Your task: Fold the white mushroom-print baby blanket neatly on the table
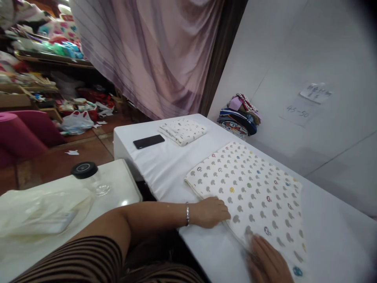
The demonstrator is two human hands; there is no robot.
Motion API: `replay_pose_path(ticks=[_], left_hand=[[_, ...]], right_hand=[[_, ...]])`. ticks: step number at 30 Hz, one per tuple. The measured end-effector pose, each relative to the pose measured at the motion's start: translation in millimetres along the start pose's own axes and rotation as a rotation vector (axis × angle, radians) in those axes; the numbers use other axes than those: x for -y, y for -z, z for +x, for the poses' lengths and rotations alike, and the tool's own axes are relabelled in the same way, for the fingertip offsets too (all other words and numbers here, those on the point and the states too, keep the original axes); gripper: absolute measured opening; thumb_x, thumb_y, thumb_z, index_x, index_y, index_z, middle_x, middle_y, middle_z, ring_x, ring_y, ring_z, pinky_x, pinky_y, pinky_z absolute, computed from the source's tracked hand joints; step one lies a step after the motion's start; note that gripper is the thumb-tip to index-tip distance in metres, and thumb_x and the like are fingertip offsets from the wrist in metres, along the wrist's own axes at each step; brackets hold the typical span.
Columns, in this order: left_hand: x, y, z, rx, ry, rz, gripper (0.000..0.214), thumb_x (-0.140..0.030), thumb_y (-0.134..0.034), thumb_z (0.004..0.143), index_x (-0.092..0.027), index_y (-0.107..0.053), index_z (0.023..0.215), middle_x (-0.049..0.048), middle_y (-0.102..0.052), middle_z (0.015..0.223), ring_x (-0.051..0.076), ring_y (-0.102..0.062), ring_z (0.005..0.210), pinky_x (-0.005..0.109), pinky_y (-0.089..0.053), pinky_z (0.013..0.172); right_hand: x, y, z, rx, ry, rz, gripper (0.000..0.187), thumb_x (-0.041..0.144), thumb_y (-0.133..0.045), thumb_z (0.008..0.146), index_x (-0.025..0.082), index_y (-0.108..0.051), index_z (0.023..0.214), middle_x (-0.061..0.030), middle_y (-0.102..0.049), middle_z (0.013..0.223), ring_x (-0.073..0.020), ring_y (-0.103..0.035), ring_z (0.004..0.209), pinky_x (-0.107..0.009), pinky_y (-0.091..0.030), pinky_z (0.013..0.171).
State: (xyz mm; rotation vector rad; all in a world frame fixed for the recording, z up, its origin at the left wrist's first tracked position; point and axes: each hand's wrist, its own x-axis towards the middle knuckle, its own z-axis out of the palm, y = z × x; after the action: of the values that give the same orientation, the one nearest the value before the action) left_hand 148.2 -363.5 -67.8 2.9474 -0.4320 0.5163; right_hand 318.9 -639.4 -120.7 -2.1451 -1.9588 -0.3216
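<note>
A white cotton cloth (244,181) printed with grey mushroom shapes and a few coloured ones lies folded flat on the white-covered table (173,169). My left hand (210,212), with a silver bracelet at its wrist, is at the cloth's near edge. Its fingers are bent and close together on the fabric, and the thumb is hidden. Nearer to me, my right hand (269,259) lies over the cloth's near corner, fingers stretched out and blurred by motion. Farther back sits a second folded white cloth (185,131) with a small print.
Beside the second cloth lies a black phone (149,142). To my left, a white surface (120,184) bears a clear jar with a black lid (84,169) and a plastic bag (38,212). Folded fabrics (238,116) are stacked by the wall. A curtain (159,51) hangs behind.
</note>
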Motion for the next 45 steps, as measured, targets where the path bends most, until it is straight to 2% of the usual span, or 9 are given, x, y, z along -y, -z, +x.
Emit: replay_pose_path(ticks=[4,9,15,19,23,33,38,40,45], left_hand=[[-2.9,2.7,2.2,0.052,0.134,-0.04,0.019,-0.014,-0.048,0.078,-0.019,-0.049,0.096,0.0012,-0.06,0.083,0.016,-0.052,0.077,0.029,-0.039,0.07],[-7.6,7.3,-0.3,0.066,0.289,-0.11,0.02,-0.015,-0.049,0.076,-0.02,-0.049,0.096,0.0027,-0.06,0.082,0.017,-0.055,0.079,0.029,-0.042,0.07],[8.2,24.2,-37.4,-0.093,0.275,-0.124,0.021,-0.018,-0.05,0.078,-0.018,-0.052,0.099,0.0055,-0.061,0.097,0.017,-0.052,0.094,0.033,-0.04,0.085],[37.5,43.1,-80.5,-0.276,0.506,-0.107,0.024,-0.021,-0.048,0.083,-0.019,-0.053,0.107,0.0071,-0.057,0.112,0.018,-0.048,0.107,0.036,-0.038,0.093],[56.8,50.9,-105.9,-0.263,0.729,-0.071,0.025,-0.02,-0.05,0.082,-0.018,-0.055,0.106,0.0069,-0.058,0.108,0.018,-0.051,0.101,0.033,-0.041,0.09],[71.5,51.2,-90.8,-0.188,0.861,-0.087,0.033,-0.015,-0.045,0.076,-0.021,-0.058,0.105,0.0026,-0.063,0.104,0.018,-0.054,0.096,0.029,-0.04,0.084],[80.0,58.9,-92.8,-0.143,0.986,-0.148,0.022,-0.015,-0.045,0.071,-0.021,-0.057,0.089,0.0002,-0.061,0.078,0.016,-0.055,0.071,0.026,-0.04,0.064],[80.2,59.8,-94.1,-0.133,0.954,-0.163,0.023,-0.012,-0.044,0.069,-0.02,-0.055,0.086,-0.0003,-0.059,0.078,0.014,-0.053,0.069,0.025,-0.04,0.063],[84.2,60.5,-99.5,-0.212,0.731,-0.298,0.025,-0.004,-0.04,0.065,-0.018,-0.055,0.079,0.0016,-0.054,0.102,0.01,-0.051,0.077,0.022,-0.041,0.071]], right_hand=[[57.0,5.3,75.0,0.016,-0.077,-0.019,0.039,0.039,-0.046,0.086,0.022,-0.052,0.121,-0.0114,-0.059,0.11,-0.0268,-0.055,0.097,-0.041,-0.046,0.082],[77.3,-3.8,117.2,0.083,-0.077,-0.134,0.034,0.013,-0.038,0.086,0.02,-0.053,0.115,-0.0082,-0.059,0.087,-0.0217,-0.054,0.078,-0.034,-0.045,0.066],[82.2,-9.8,117.4,0.069,-0.081,-0.169,0.035,0.008,-0.038,0.084,0.019,-0.054,0.113,-0.0092,-0.058,0.093,-0.0216,-0.053,0.082,-0.032,-0.044,0.068],[83.5,-6.1,118.3,0.102,-0.102,-0.141,0.036,0.01,-0.038,0.085,0.02,-0.053,0.116,-0.0096,-0.058,0.095,-0.0218,-0.053,0.084,-0.032,-0.043,0.069],[84.4,-5.1,120.4,0.129,-0.128,-0.124,0.038,0.014,-0.038,0.086,0.019,-0.05,0.122,-0.0098,-0.058,0.097,-0.0225,-0.053,0.085,-0.032,-0.043,0.068],[83.6,-6.5,119.4,0.082,-0.082,-0.189,0.037,0.012,-0.039,0.087,0.022,-0.049,0.121,-0.0062,-0.058,0.091,-0.0187,-0.052,0.078,-0.028,-0.036,0.062],[87.3,1.0,123.9,0.144,-0.074,-0.228,0.042,0.004,-0.041,0.081,0.022,-0.052,0.117,-0.005,-0.059,0.092,-0.0178,-0.053,0.077,-0.027,-0.035,0.06],[88.9,3.4,125.6,0.166,-0.084,-0.224,0.041,0.004,-0.04,0.081,0.022,-0.052,0.116,-0.0045,-0.058,0.091,-0.0175,-0.053,0.076,-0.026,-0.034,0.06],[89.3,2.7,126.4,0.175,-0.088,-0.217,0.04,0.004,-0.039,0.082,0.021,-0.053,0.115,-0.005,-0.056,0.09,-0.0177,-0.052,0.076,-0.027,-0.032,0.059]])
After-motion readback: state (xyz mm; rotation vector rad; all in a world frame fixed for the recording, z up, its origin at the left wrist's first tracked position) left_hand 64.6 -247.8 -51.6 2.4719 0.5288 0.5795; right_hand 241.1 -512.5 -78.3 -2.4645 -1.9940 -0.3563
